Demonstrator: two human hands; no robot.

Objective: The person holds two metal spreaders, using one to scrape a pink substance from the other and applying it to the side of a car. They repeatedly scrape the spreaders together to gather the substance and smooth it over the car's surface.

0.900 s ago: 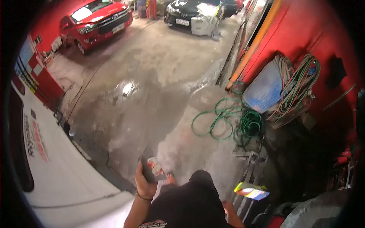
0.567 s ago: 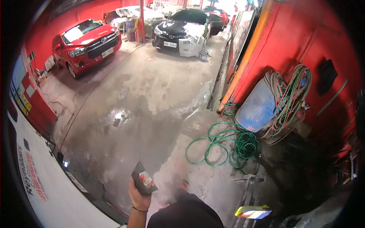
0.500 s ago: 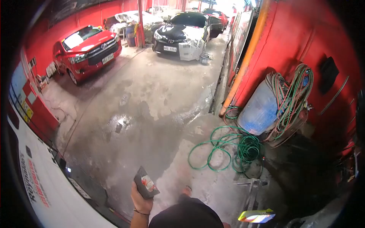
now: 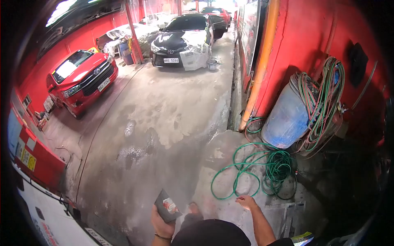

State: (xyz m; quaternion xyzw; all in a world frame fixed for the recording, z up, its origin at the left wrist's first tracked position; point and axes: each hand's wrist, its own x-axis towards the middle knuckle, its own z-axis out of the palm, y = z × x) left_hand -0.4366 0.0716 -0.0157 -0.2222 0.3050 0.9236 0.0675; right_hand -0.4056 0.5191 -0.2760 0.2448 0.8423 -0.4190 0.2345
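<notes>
My left hand (image 4: 162, 223) is closed around the lower edge of a dark grey sheet (image 4: 168, 208), which has a white-and-red patch on its face. The sheet is tilted, one corner pointing up. A dark band circles my left wrist. My right hand (image 4: 246, 202) is stretched forward over the floor, its fingers loosely bent and apart, with nothing visible in them. Just beyond it lie loops of green hose (image 4: 279, 168). Between my hands, a dark cap (image 4: 211, 233) fills the bottom of the view, and a foot (image 4: 194, 208) shows past it.
A blue drum (image 4: 285, 117) hung with coiled hoses leans by the red wall at right. A red car (image 4: 82, 78) and a partly covered black car (image 4: 180, 45) stand ahead. A white vehicle (image 4: 28, 205) is at left. A yellow-edged object (image 4: 301, 238) shows at bottom right.
My right hand and forearm have come into view at the bottom. The view has tilted up a little, and my left hand still holds the grey sheet.
</notes>
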